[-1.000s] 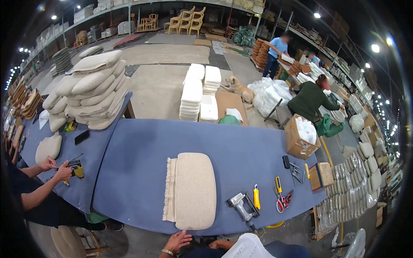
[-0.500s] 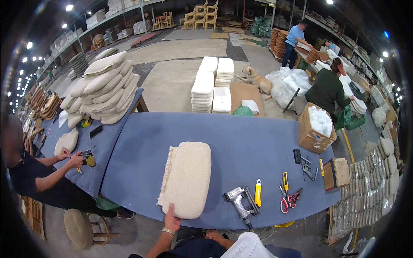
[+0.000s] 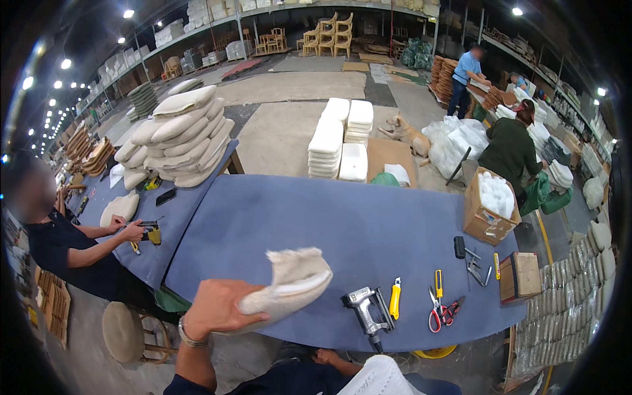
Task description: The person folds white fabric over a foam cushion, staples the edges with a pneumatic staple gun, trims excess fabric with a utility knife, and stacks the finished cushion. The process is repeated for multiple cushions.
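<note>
My left hand (image 3: 227, 306) is closed around one end of a beige fabric seat cushion (image 3: 289, 293), thumb on top. The cushion is lifted off the blue-covered table (image 3: 250, 210) and tilted. Its frayed fabric edge points up, and white padding shows in the opening. My right hand (image 3: 324, 356) is low by my body at the table's near edge, its fingers mostly hidden. Right of the cushion lie a silver staple gun (image 3: 366, 315) and a yellow utility knife (image 3: 395, 299). Farther right are red-handled scissors (image 3: 435, 313), a yellow-handled tool (image 3: 439, 282) and red-handled pliers (image 3: 451, 311).
A carton of white stuffing (image 3: 486, 220) and a smaller cardboard box (image 3: 520, 276) stand at the table's right. On the left, a co-worker (image 3: 72, 243) handles a tool beside stacked cushions (image 3: 181, 138). White foam pads (image 3: 327, 141) are piled beyond the table; a dog (image 3: 409, 137) lies near them.
My left hand has raised the cushion from the table and tipped it up, so its frayed edge and inside now show. My right hand stays low. The whole view has shifted slightly.
</note>
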Tool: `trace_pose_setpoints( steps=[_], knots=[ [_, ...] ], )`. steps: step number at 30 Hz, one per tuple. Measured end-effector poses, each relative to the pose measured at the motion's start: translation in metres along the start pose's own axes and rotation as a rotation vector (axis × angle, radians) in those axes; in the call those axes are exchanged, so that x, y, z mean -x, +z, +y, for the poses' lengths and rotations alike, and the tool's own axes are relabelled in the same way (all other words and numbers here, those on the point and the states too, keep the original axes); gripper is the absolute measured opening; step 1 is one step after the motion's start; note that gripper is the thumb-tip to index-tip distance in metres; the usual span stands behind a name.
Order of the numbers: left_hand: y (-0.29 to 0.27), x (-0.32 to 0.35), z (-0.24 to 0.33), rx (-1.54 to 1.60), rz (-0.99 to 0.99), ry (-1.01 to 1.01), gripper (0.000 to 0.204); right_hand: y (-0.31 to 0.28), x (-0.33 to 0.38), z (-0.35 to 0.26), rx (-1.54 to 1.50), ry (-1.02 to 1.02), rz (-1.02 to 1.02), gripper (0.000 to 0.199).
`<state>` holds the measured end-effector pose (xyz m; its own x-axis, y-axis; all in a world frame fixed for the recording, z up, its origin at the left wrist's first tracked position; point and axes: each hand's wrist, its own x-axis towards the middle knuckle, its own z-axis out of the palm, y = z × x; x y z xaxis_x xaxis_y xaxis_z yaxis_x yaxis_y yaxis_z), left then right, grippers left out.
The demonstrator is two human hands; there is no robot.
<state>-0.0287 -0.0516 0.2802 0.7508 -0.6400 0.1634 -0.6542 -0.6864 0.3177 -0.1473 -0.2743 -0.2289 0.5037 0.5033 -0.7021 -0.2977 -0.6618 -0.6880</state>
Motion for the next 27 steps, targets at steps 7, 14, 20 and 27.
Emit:
trace_pose_setpoints(
  steps=[7,14,20,27],
  knots=[
    [0.004,-0.017,0.027,-0.051,-0.067,0.019,0.052,-0.016,0.006,0.002,-0.050,0.000,0.038,0.040],
    [0.009,-0.009,0.014,-0.119,-0.058,0.015,0.058,-0.017,0.018,0.007,-0.171,0.004,0.031,0.039],
    [0.021,-0.049,0.006,-0.121,0.220,-0.123,0.063,0.017,0.054,0.008,-0.884,-0.060,0.053,0.039],
    [0.042,-0.098,-0.045,0.144,0.326,-0.012,0.064,-0.151,0.220,-0.209,-0.433,-0.834,1.100,0.040]
  ],
)
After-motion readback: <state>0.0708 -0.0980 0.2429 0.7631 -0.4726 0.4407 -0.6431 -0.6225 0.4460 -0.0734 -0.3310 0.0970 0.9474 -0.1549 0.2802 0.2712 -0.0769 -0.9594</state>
